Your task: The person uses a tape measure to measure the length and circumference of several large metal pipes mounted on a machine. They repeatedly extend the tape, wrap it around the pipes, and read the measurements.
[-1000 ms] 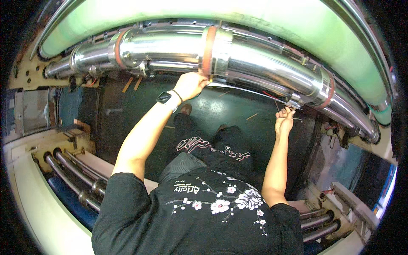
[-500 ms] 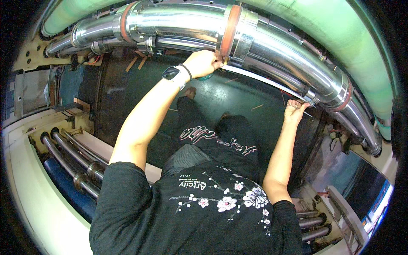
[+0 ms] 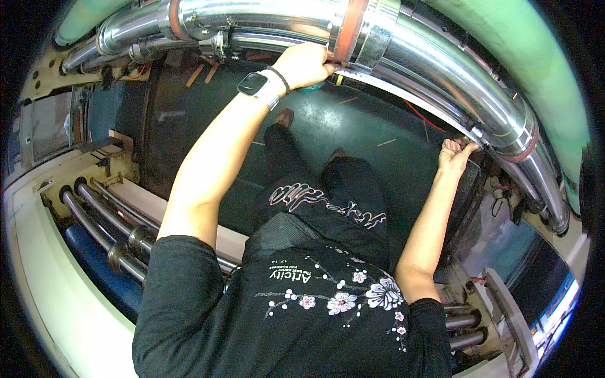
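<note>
A narrow white measuring tape (image 3: pixel 413 96) runs along the underside of a large shiny metal roller (image 3: pixel 435 60), between my two hands. My left hand (image 3: pixel 302 68) is closed on the tape's left end, beside an orange-red ring (image 3: pixel 348 31) on the roller. Part of a teal object (image 3: pixel 310 87) shows beneath that hand; most of it is hidden. My right hand (image 3: pixel 455 154) pinches the tape's other end, near a small metal collar (image 3: pixel 477 135) on the thinner bar behind.
A thick pale green roller (image 3: pixel 523 57) curves behind the metal one. Dark bars (image 3: pixel 101 220) in a cream machine frame (image 3: pixel 69 290) lie at my left, with more bars (image 3: pixel 463 320) at lower right. My legs stand on a dark green floor (image 3: pixel 353 129) with thin scraps.
Both hands and the roller sit higher in the picture. My right hand has moved outward to the right along the roller, and the tape between my hands bows more.
</note>
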